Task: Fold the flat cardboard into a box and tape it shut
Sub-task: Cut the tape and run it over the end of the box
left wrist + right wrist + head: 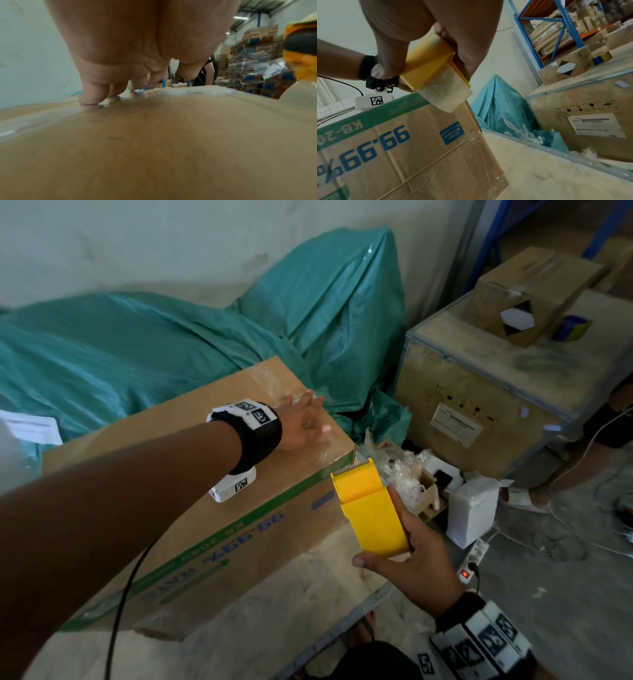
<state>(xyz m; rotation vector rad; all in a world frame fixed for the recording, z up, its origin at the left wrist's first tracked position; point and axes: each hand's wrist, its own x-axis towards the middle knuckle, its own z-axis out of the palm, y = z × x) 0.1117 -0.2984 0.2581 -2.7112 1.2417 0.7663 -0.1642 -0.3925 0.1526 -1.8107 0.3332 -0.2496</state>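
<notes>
A brown cardboard box [191, 474] with green stripe and blue print stands folded on a dusty wooden platform [274, 611]. Clear tape [274, 385] runs along its top near the right end. My left hand [303, 419] lies flat on the box top [154, 135], straight fingers [91, 94] pressing the tape. My right hand [414, 563] grips a yellow tape dispenser [371, 508] just off the box's near right corner, its toothed edge pointing at the box. In the right wrist view the dispenser [429, 65] with its clear tape roll [447, 94] hangs by the box side [402, 142].
A teal plastic sheet [171, 337] covers things behind the box. A wooden crate [479, 392] with a smaller carton [527, 292] on it stands to the right. Plastic scraps, a white packet [472, 508] and a power strip [474, 556] lie on the floor between.
</notes>
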